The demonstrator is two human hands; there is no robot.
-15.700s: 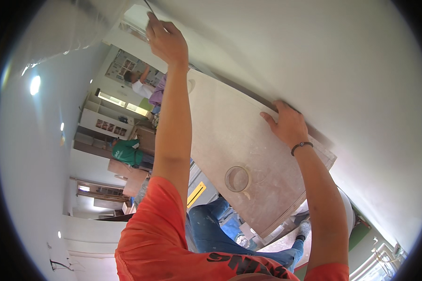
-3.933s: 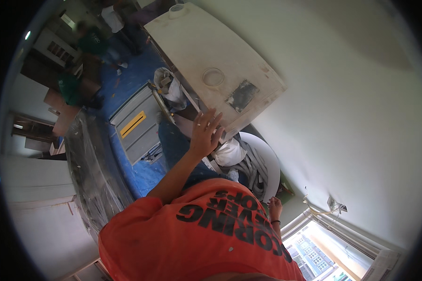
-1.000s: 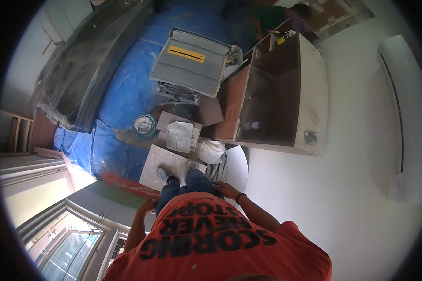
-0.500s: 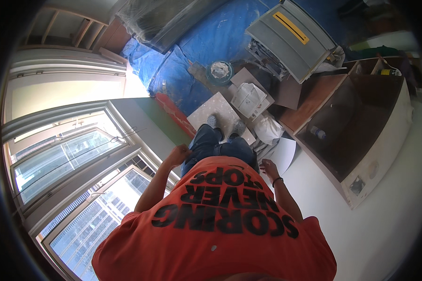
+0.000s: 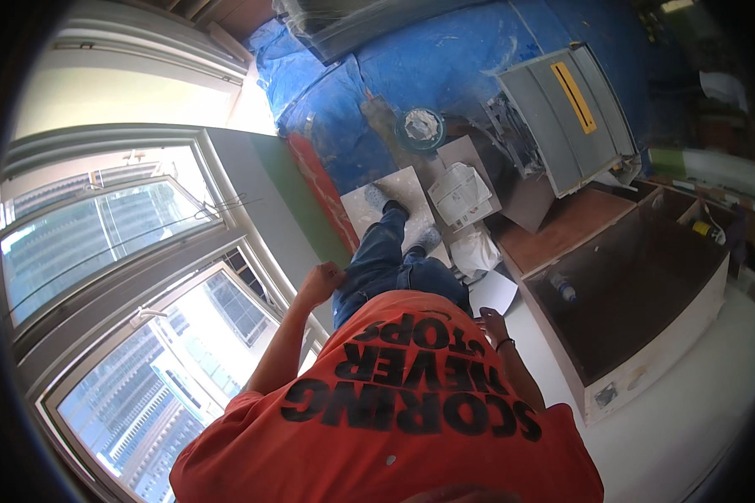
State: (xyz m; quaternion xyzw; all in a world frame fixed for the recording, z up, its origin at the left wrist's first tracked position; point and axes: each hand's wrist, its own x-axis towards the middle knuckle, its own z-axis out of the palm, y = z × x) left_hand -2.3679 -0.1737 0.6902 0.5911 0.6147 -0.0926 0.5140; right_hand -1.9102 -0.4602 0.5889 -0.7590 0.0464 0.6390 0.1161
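Observation:
My left hand (image 5: 323,285) hangs beside the hip of my blue jeans (image 5: 382,264), its fingers curled in, with no object showing in them. On the other side, my right hand (image 5: 493,325) is held low by the hem of my orange shirt (image 5: 394,377). Its fingers are bent together; a small thin thing may be at their tips, too small to name. A dark band circles that wrist. My feet in speckled grey coverings stand on a pale, stained board (image 5: 411,193), the left foot ahead of the right.
Ahead lie blue sheeting (image 5: 445,50), a tub of white paste (image 5: 419,128), loose panels with a printed paper sack (image 5: 460,194), and a crumpled white bag (image 5: 476,251). A grey cabinet (image 5: 554,117) and dark open box furniture (image 5: 621,277) stand right. Open windows (image 5: 109,218) line the left.
My left foot has moved forward on the board, and its leg is stretched out. The view has shifted, and both hands remain low at my sides.

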